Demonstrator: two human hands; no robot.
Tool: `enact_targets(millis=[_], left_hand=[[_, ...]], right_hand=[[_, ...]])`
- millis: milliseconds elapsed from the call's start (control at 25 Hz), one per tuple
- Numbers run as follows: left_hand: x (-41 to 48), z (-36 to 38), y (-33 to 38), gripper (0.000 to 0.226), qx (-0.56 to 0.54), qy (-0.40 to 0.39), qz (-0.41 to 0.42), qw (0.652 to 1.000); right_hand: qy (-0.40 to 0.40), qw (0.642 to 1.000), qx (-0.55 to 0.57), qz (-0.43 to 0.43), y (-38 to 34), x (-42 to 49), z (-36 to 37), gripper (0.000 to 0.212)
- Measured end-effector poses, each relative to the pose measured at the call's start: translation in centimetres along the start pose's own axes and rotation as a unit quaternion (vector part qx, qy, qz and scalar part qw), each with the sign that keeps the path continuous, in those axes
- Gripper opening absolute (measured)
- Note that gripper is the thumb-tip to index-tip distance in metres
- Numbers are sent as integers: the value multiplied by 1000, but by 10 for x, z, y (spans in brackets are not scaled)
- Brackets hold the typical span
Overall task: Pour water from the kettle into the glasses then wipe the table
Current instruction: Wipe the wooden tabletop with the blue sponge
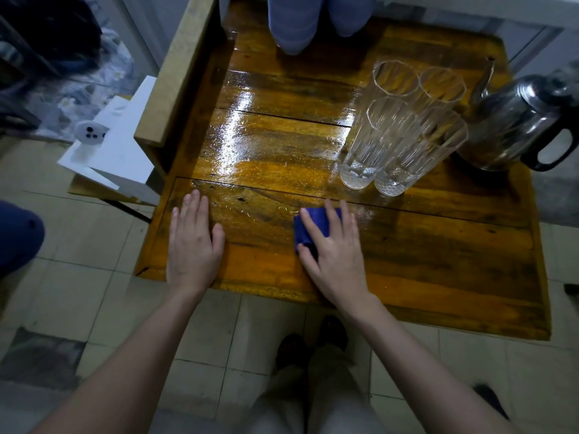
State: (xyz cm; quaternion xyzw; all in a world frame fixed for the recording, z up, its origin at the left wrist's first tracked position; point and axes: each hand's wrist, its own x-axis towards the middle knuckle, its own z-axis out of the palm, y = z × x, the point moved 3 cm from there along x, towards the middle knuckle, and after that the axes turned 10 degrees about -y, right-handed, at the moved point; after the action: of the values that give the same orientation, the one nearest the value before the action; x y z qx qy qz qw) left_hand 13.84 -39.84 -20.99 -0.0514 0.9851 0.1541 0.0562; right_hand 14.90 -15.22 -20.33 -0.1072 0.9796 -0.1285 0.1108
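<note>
A glossy wooden table (pixel 438 252) fills the middle of the view, with a wet sheen across its centre. My right hand (pixel 333 249) presses a folded blue cloth (pixel 305 228) flat on the near part of the table. My left hand (pixel 192 242) lies flat on the wood near the left front corner, fingers together, holding nothing. Several tall clear glasses (pixel 404 126) stand grouped at the right, with a little water in the bottoms of the near ones. A steel kettle (pixel 513 120) with a black handle stands behind them at the right edge.
A person's knees in blue trousers (pixel 294 23) are at the far edge of the table. White boxes (pixel 116 142) sit on a low stand at the left. A wooden rail (pixel 175 73) runs along the table's left side. Tiled floor and my own legs lie below.
</note>
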Motion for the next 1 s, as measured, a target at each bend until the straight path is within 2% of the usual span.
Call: enact_targets(millis=[120, 200, 440, 560, 760, 1000], left_hand=[[0, 0, 1, 58, -4, 3, 1, 1000], [-1, -1, 1, 58, -6, 6, 2, 1000], [-1, -1, 1, 58, -16, 11, 0, 1000], [-1, -1, 1, 57, -20, 13, 0, 1000], [-1, -3, 2, 55, -24, 22, 4, 999], [-3, -4, 2, 54, -24, 20, 7, 999]], right_hand=[[-22, 998, -15, -60, 2, -17, 5, 63], [-30, 997, -38, -64, 21, -35, 5, 64], [-18, 993, -32, 109, 136, -80, -25, 65], [-12, 985, 2, 175, 157, -73, -33, 68], [23, 981, 8, 194, 111, -41, -22, 72], [2, 998, -24, 55, 13, 6, -5, 65]])
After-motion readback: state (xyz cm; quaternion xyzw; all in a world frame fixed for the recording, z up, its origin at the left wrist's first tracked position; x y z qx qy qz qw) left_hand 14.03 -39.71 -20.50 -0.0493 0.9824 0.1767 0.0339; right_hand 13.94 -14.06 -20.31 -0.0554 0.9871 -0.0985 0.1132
